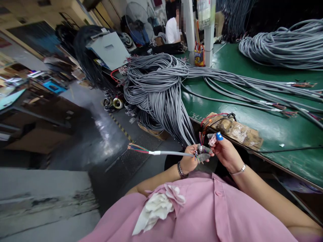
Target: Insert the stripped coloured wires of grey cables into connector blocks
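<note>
My left hand (189, 162), with grey covers on its fingertips, is closed around a grey cable (174, 153). The cable has a white sleeve (154, 153) and its stripped end of coloured wires (137, 148) points left. More thin coloured wires (201, 138) stick up between the left fingers. Just beside it, my right hand (225, 153) pinches a small pale connector (212, 139) between a blue-covered thumb and a finger. The two hands nearly touch at the fingertips. Whether a wire enters the connector is too small to tell.
A large bundle of grey cables (156, 84) hangs over the green table's edge (290, 168). A taped cardboard block (234, 131) with red and black leads lies by that edge. Another cable coil (282, 45) is at the back right. A person (173, 30) sits beyond, near a fan (138, 22).
</note>
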The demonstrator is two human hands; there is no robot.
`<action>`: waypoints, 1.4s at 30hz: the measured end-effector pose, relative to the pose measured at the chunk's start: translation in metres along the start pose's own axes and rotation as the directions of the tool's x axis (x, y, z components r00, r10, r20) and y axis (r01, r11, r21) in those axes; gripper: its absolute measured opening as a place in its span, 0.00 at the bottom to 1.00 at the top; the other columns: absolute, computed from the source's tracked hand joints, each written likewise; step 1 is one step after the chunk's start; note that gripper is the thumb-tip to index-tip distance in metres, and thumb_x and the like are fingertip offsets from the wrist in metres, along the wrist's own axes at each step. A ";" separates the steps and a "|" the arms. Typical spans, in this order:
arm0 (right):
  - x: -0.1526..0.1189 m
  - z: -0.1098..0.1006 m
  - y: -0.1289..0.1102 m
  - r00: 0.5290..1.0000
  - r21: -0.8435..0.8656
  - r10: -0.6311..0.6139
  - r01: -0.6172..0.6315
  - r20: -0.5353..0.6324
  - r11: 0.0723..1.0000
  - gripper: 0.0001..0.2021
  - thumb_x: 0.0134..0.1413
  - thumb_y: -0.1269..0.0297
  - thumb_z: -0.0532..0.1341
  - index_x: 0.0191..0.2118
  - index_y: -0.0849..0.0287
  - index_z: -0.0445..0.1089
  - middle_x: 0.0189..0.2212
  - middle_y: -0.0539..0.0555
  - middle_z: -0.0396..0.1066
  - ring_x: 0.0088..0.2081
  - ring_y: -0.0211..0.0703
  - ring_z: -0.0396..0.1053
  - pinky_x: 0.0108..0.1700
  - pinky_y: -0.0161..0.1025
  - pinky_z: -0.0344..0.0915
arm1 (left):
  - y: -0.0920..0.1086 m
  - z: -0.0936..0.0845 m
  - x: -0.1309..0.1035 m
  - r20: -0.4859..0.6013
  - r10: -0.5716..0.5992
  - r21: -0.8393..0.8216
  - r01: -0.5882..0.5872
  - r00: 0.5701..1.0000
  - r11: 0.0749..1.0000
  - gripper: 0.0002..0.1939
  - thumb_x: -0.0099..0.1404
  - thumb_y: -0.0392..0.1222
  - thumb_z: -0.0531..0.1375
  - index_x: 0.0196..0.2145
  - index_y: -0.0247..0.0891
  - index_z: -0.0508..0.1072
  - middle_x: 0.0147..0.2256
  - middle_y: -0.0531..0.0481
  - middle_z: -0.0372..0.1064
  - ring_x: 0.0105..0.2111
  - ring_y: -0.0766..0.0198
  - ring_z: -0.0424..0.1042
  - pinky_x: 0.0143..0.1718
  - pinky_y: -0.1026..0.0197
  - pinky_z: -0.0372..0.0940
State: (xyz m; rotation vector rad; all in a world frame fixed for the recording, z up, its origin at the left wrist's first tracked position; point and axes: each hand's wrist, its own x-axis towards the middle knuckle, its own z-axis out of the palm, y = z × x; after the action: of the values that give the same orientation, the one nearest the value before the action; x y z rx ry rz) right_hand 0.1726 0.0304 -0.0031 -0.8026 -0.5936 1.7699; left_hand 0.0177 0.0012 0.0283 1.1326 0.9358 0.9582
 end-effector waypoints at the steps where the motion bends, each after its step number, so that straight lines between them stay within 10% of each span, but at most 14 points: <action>1: 0.000 0.000 0.000 1.000 0.001 -0.011 0.011 -0.010 1.000 0.16 0.49 0.49 0.65 0.27 0.59 0.71 0.22 0.50 0.66 0.21 0.36 0.60 0.20 0.35 0.61 | -0.001 -0.001 0.000 0.008 -0.007 -0.006 0.007 1.000 1.000 0.20 0.48 0.51 0.69 0.31 0.31 0.76 0.30 0.42 0.76 0.24 0.63 0.73 0.24 0.64 0.66; 12: -0.005 -0.007 0.002 0.997 0.086 0.083 -0.081 -0.012 0.993 0.22 0.50 0.41 0.60 0.32 0.58 0.73 0.27 0.52 0.70 0.25 0.37 0.64 0.27 0.35 0.65 | -0.017 -0.014 -0.008 0.020 -0.025 -0.045 0.026 0.999 0.999 0.17 0.50 0.48 0.69 0.32 0.32 0.75 0.30 0.43 0.76 0.23 0.65 0.72 0.25 0.65 0.66; 21: -0.017 -0.036 0.009 0.991 0.003 0.075 -0.075 -0.111 0.997 0.12 0.50 0.53 0.65 0.33 0.57 0.73 0.29 0.52 0.72 0.27 0.36 0.66 0.29 0.34 0.66 | -0.042 -0.037 0.001 0.171 0.003 0.259 -0.048 0.985 0.965 0.23 0.52 0.50 0.67 0.42 0.32 0.76 0.37 0.40 0.75 0.36 0.59 0.73 0.41 0.58 0.67; 28: -0.036 -0.046 0.023 0.993 -0.168 0.027 -0.047 -0.114 0.985 0.10 0.49 0.57 0.66 0.34 0.57 0.73 0.29 0.51 0.70 0.26 0.36 0.63 0.28 0.33 0.63 | -0.055 -0.049 0.001 0.172 -0.036 0.149 0.010 0.984 0.989 0.22 0.52 0.53 0.66 0.38 0.32 0.78 0.35 0.40 0.75 0.35 0.58 0.74 0.39 0.58 0.69; 42: -0.062 0.018 0.006 0.939 -0.579 -0.087 0.277 0.333 0.767 0.12 0.48 0.62 0.67 0.41 0.52 0.74 0.30 0.52 0.73 0.31 0.45 0.67 0.36 0.42 0.66 | -0.027 -0.044 -0.024 0.326 0.013 0.329 -0.126 0.945 0.936 0.20 0.57 0.56 0.61 0.28 0.34 0.76 0.23 0.47 0.72 0.21 0.66 0.68 0.23 0.66 0.65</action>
State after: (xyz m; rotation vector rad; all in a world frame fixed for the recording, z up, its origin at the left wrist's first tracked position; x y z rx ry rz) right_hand 0.1691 -0.0307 0.0193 -0.8854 -1.4612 1.5151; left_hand -0.0273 -0.0125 -0.0034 1.5783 0.8182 0.6497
